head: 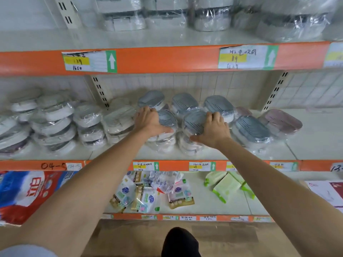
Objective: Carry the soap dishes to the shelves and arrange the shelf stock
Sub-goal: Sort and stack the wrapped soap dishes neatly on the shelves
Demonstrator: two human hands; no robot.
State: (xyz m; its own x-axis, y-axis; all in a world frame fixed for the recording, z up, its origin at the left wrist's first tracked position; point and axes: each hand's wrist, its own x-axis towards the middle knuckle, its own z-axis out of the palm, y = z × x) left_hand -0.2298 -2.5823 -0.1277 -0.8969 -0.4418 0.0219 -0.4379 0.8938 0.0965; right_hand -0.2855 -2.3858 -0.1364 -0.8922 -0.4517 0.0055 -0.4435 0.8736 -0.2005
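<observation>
- Head view: a shelving unit with orange front rails fills the picture; the middle shelf (213,154) is the landmark for everything below.
- On the shelf above it stand wrapped stacks of white and grey goods (126,17), blurred by their plastic.
- On the shelf below it lie loose sachets (141,195) and green packs (226,186), with a red and blue printed bag (24,193) at its left end.
- On the middle shelf itself, the left part holds white soap dishes (53,119) in wrapped stacks; the centre holds grey-lidded soap dishes (219,104) in two rows, back and front; towards the right end sits one pink soap dish (284,121).
- The left hand (148,121) lies on the left front stack (165,134), fingers (146,110) bent over its far edge and thumb along the near side, clasping it.
- The right hand (215,127) clasps the right front stack (193,138) the same way, fingers curled over the top and thumb stretched left across the wrap.
- Progress, as I judge it: carrying looks finished, since the dishes are already on the shelf. What remains is tidying: the two held stacks lean and need squaring into line, and the grey dish right of them lies tilted.
</observation>
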